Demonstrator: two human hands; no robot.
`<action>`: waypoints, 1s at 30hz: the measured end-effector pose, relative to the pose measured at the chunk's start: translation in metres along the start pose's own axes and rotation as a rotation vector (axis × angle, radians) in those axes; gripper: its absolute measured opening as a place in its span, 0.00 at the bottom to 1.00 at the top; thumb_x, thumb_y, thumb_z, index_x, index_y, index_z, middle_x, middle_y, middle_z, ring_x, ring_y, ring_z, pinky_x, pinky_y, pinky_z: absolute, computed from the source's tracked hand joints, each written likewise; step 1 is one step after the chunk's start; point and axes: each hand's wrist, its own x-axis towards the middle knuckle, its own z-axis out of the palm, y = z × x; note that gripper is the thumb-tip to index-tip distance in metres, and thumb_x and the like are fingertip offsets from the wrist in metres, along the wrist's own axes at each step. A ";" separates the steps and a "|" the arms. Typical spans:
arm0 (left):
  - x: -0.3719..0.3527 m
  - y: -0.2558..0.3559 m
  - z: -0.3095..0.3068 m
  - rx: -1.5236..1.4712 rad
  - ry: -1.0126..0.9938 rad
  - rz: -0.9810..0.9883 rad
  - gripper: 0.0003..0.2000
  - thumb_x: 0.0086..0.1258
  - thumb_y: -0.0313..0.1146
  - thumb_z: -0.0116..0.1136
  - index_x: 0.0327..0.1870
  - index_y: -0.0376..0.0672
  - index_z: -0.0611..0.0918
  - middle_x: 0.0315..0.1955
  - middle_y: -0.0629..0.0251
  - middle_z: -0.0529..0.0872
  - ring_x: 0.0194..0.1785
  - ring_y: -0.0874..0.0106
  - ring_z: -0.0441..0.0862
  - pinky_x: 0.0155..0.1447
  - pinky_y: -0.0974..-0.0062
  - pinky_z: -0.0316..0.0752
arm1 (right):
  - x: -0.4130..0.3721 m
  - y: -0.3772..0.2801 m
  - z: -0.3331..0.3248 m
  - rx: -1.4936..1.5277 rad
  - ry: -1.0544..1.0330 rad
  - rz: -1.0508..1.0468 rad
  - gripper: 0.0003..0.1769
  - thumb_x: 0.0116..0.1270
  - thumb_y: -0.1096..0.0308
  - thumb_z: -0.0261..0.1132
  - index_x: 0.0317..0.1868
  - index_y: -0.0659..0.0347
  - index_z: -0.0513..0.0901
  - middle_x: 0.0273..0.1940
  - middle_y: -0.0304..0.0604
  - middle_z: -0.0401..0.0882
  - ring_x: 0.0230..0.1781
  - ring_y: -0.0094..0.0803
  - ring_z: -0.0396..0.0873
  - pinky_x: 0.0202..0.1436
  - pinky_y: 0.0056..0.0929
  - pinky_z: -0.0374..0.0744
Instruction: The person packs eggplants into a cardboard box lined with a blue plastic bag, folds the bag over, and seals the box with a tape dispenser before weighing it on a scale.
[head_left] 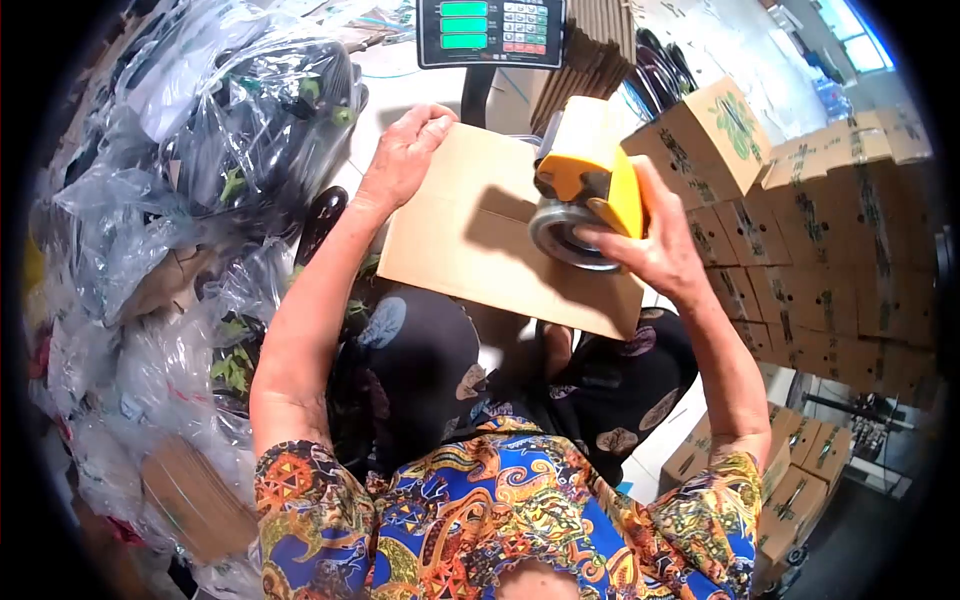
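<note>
A brown cardboard box (pixel 440 225) is between my knees, its flat panel facing up at me. My left hand (pixel 408 155) grips the box at its far left corner, fingers bent over the edge. In my right hand (pixel 660 240) is a yellow tape dispenser (pixel 625 185), closed in by my fingers, with the thumb against the tape roll. The dispenser is over the right part of the box and casts a shadow on the panel.
Clear plastic bags with eggplants (pixel 270 120) fill the left side. A scale display (pixel 490 35) stands ahead, beside stacked flat cardboard (pixel 590 60). Taped boxes (pixel 810 220) are piled on the right, with more boxes (pixel 800 490) low at the right.
</note>
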 end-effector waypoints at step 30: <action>-0.046 0.109 -0.006 -0.822 -0.333 -0.383 0.16 0.75 0.47 0.55 0.50 0.43 0.82 0.35 0.70 0.85 0.38 0.80 0.82 0.42 0.79 0.75 | -0.004 -0.021 0.001 -0.233 -0.050 -0.090 0.33 0.51 0.64 0.75 0.55 0.66 0.71 0.44 0.47 0.84 0.45 0.30 0.82 0.52 0.29 0.78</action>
